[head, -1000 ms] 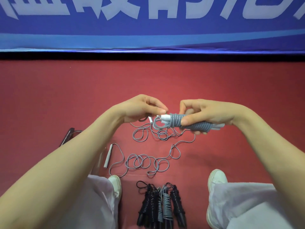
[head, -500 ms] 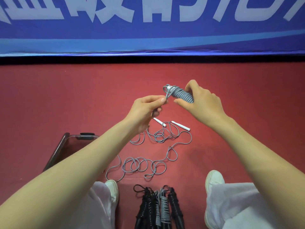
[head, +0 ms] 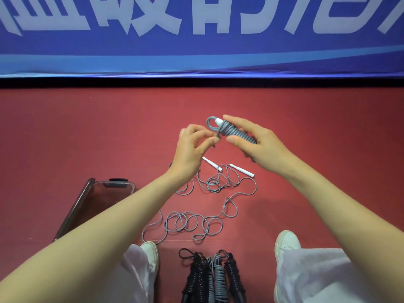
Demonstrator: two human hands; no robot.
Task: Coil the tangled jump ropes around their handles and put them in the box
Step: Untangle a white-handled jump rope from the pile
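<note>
Nearest, coiled bundles (head: 215,278) lie just this side of the tangled grey rope (head: 213,183) on the red floor (head: 109,132), cut off by the frame edge. Left of it is the clear box (head: 98,193), half hidden by a forearm. Above it the right hand (head: 258,138) grips the wound rope (head: 235,132) while the left hand (head: 192,147) pinches its tail. Far beyond is a blue banner (head: 196,51), lettering cropped.

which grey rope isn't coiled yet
The loose grey rope sprawled on the floor, white handles bare. The held grey rope and the bundled grey rope between the shoes are wound tight.
</note>
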